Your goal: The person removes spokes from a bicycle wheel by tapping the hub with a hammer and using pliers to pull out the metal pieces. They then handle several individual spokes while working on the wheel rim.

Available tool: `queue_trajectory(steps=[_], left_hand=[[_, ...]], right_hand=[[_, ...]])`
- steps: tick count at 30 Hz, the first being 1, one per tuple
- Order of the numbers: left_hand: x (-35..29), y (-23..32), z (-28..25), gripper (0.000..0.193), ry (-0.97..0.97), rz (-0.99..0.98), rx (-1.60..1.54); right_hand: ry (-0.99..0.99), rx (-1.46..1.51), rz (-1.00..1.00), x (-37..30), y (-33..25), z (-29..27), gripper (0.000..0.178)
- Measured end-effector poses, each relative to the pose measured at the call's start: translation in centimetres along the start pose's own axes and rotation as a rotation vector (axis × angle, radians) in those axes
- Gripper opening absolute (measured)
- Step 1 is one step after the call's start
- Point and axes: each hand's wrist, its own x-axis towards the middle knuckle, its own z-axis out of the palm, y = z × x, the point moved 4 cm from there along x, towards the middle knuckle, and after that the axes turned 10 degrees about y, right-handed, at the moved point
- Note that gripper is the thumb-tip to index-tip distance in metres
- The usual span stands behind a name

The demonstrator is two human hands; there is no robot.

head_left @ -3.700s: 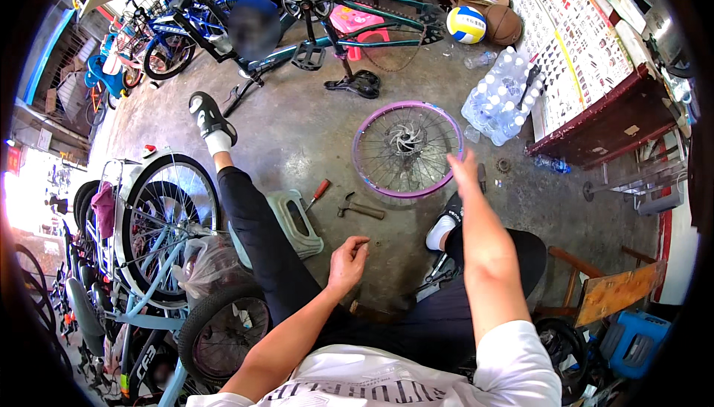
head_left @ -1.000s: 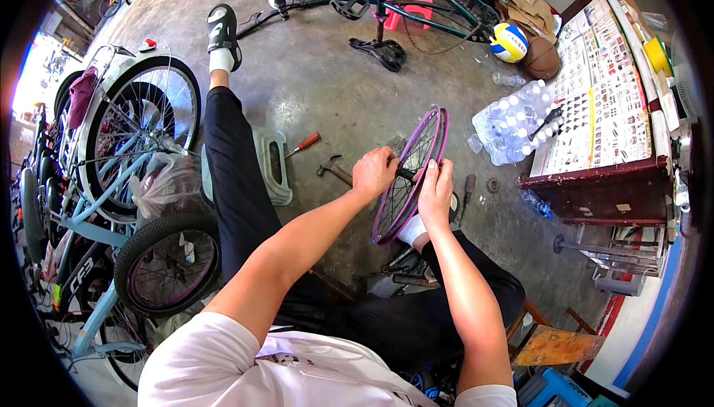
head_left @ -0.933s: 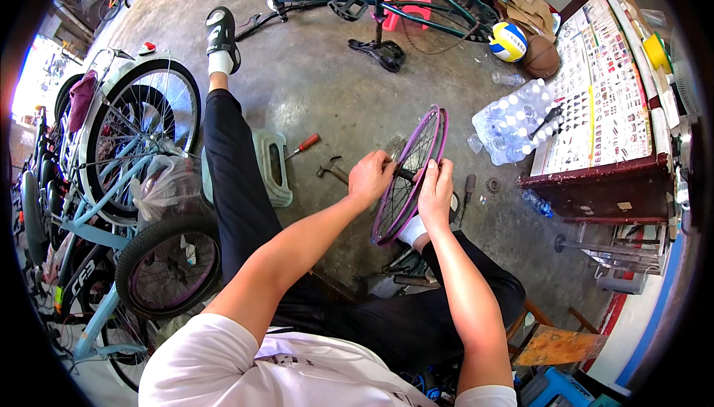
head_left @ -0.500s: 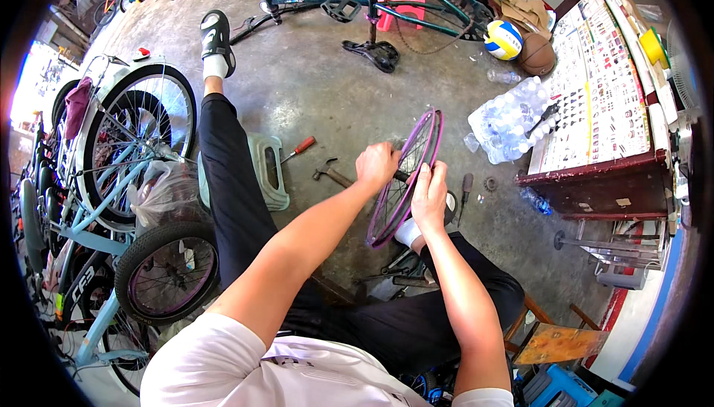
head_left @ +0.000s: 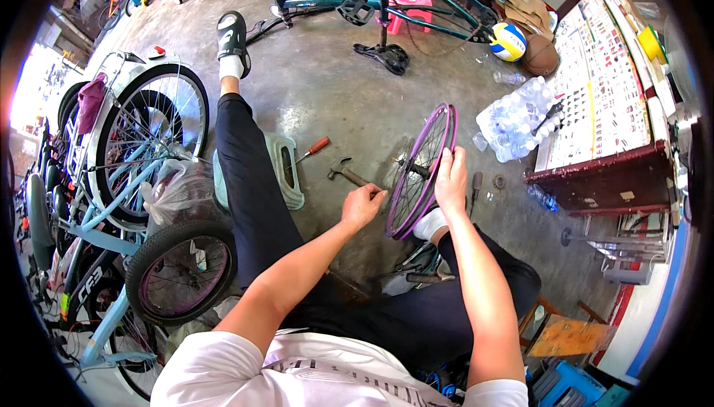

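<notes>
A purple bicycle wheel rim (head_left: 439, 135) with thin spokes stands upright on edge on the concrete floor, in front of my knees. My right hand (head_left: 451, 180) grips its rim from the right side. My left hand (head_left: 363, 206) reaches to the wheel's left face near the spokes, fingers curled; what it pinches is too small to see. I sit with my left leg stretched out, a black sandal (head_left: 232, 33) on that foot.
A hammer (head_left: 345, 175) and a red-handled screwdriver (head_left: 312, 149) lie on the floor left of the wheel, near a pale green low stool (head_left: 284, 171). Bicycles stand at left and at the back. A pack of water bottles (head_left: 513, 117) and a dark red counter (head_left: 602, 176) are at right.
The wheel went from lying flat on the floor to standing on edge between both hands. Over the last second my left hand slid down from the rim toward the spokes.
</notes>
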Motion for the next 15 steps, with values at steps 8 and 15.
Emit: queue_trajectory(steps=[8, 15], left_hand=[[-3.3, -2.8, -1.2, 0.035, 0.012, 0.04, -0.051], [-2.9, -2.4, 0.6, 0.029, -0.004, 0.064, -0.036]], right_hand=[[0.017, -0.156, 0.05, 0.1, 1.3, -2.1, 0.033], [0.098, 0.096, 0.094, 0.3, 3.6, -2.8, 0.033]])
